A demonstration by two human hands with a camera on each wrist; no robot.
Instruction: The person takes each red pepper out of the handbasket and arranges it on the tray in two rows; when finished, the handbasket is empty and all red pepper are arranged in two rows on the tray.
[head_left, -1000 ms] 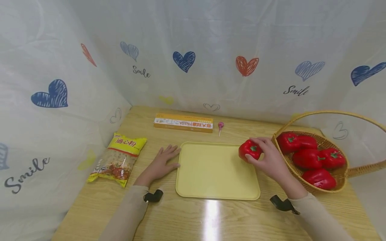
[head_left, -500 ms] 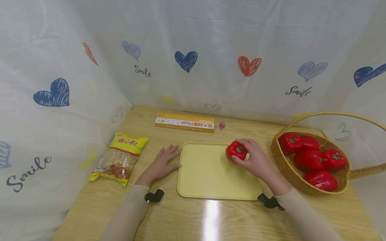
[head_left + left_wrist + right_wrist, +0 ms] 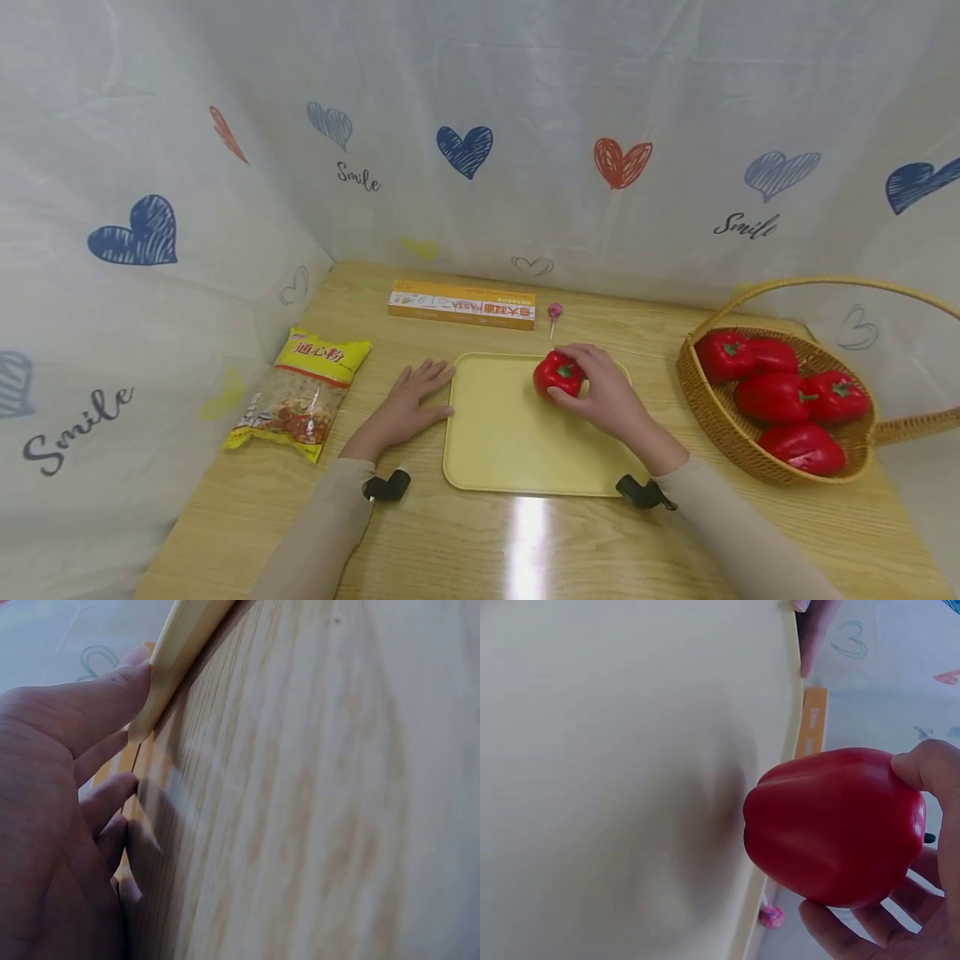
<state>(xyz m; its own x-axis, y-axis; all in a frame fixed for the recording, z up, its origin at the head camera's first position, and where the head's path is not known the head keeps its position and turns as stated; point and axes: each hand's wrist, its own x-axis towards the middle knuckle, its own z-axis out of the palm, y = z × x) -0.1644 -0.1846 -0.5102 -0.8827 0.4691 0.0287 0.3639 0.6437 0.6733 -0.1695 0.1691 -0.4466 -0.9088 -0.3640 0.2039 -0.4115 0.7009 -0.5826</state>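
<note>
A red bell pepper point(image 3: 553, 377) with a green stem is gripped by my right hand point(image 3: 600, 390), thumb on one side and fingers on the other. In the right wrist view the bell pepper point(image 3: 832, 829) hangs close over the yellow tray point(image 3: 630, 750), its shadow falling on the tray's surface. My left hand point(image 3: 405, 407) lies with fingers spread at the left edge of the tray point(image 3: 517, 450). The left wrist view has the thumb of that hand point(image 3: 97, 712) touching the tray's rim point(image 3: 176, 664), the other fingers resting down along the table.
A wicker basket point(image 3: 693, 400) with a tall handle holds several red bell peppers at the right. Behind the tray lie a pasta box point(image 3: 461, 306) and a pink lollipop point(image 3: 555, 311). A yellow-topped bag of macaroni point(image 3: 303, 392) lies at the left. A heart-printed curtain encloses the table.
My right hand has carried the bell pepper leftward, from the tray's right edge to over its middle. The left hand has stayed at the tray's left edge.
</note>
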